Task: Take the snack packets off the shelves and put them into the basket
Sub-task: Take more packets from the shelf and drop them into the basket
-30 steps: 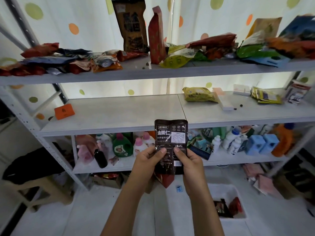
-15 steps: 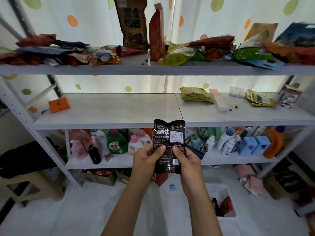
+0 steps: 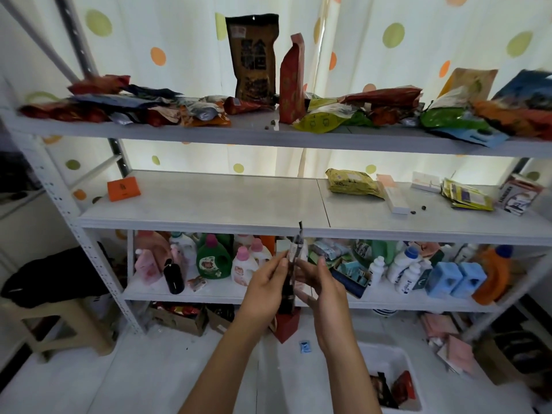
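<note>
A dark brown snack packet stands edge-on between my two hands, in front of the lower shelf. My left hand pinches its left side and my right hand holds its right side. The white basket sits on the floor at the lower right with a few dark and red packets inside. Many snack packets lie piled along the top shelf, among them a tall brown bag and a red pouch standing upright. A yellow packet lies on the middle shelf.
An orange box sits at the middle shelf's left end, with small boxes and sachets at its right. Detergent bottles crowd the lower shelf. A stool with dark cloth stands left. Cartons and a red bag lie on the floor.
The packet has turned from facing me to edge-on between my hands. My view has shifted slightly, and the hands stay at the same height in front of the lower shelf.
</note>
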The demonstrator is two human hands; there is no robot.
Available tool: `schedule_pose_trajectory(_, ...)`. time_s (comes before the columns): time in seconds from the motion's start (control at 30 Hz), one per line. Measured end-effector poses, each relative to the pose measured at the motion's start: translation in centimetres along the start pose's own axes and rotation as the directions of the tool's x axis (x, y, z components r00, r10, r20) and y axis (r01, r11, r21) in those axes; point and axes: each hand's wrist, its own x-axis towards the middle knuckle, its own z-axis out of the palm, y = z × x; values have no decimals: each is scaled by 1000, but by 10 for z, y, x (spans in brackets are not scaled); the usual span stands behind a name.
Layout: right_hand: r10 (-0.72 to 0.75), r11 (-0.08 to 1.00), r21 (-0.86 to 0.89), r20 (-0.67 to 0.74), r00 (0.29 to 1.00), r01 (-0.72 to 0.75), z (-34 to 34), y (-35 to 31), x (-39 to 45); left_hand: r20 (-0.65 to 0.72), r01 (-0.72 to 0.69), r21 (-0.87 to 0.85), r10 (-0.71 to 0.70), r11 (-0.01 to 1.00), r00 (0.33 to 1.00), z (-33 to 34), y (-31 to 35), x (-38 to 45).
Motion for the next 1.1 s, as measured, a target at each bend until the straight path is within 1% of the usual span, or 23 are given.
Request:
schedule_pose_trajectory(0.07,-3,1000,-18,9,1000,3,-4,0,-1,96,41,-7,-40,999,995,-1,7,-6)
schedule_pose_trajectory(0.17,-50,997,-64,-7,999,49,-9,-1,0,171,19,-13,-17,1000,985,0,4,-8)
schedule_pose_trajectory(0.23,-93,994,-64,-45,995,90,-11,-1,2,169,9,-68,3,998,986,1,1,-6)
schedule_pose_trajectory(0.33,-137,990,-52,-148,979,131,-15,3,8,97,-11,-178,28,984,995,0,3,-5)
schedule_pose_trajectory(0.4,-136,990,-56,-187,973,127,-21,5,10,67,-19,-229,36,973,997,-1,5,-7)
schedule_pose_trajectory(0.47,-102,995,-29,-162,981,99,-25,3,11,64,-9,-225,24,974,998,0,10,-9)
schedule_pose_trajectory(0.53,-74,997,6,-131,989,76,-27,0,9,18,-16,-219,21,976,1000,2,7,-4)
schedule_pose_trajectory(0.7,-68,996,42,-125,990,74,-30,-7,9,-71,-61,-185,49,981,996,4,9,1)
schedule_pose_trajectory(0.77,-67,996,50,-113,991,73,-31,-9,8,-112,-55,-197,33,979,993,3,9,4)
schedule_pose_trajectory(0.83,-72,995,61,-106,992,78,-32,-9,9,-104,-19,-243,-6,970,995,2,9,7)
schedule_pose_trajectory(0.97,-66,994,80,-126,990,77,-33,-9,14,-30,95,-358,-113,929,993,1,14,15)
schedule_pose_trajectory(1.1,-59,994,85,-147,987,72,-39,-10,21,41,128,-406,-122,905,992,4,15,23)
